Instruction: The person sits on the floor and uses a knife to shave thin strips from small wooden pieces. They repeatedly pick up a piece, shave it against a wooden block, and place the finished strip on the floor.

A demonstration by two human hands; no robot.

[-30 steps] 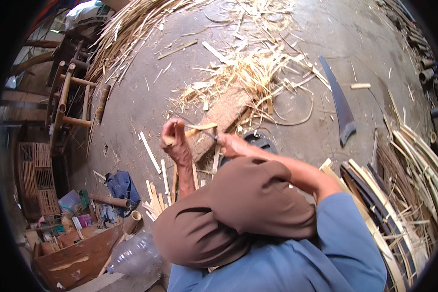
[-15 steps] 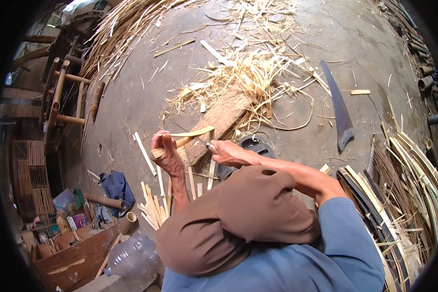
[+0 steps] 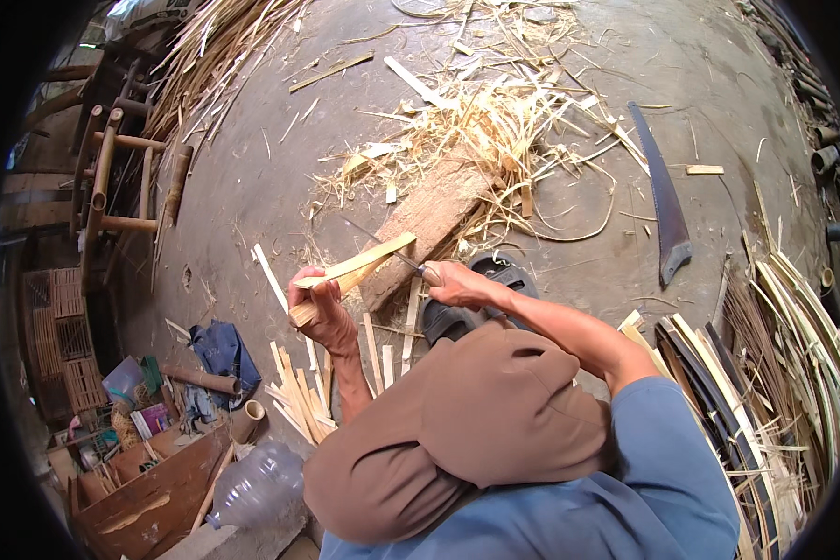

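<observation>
Above the floor's middle | left hand grips bamboo stick | right hand closed on knife | shave shallowly, blade angled away from fingers.

head cam: worn on head, single view | faces steeply down over brown cloth and blue sleeve | near: hands, close below lens | far: floor out to curved fisheye rim | upright, unmirrored | black corners | no second view to overlap
</observation>
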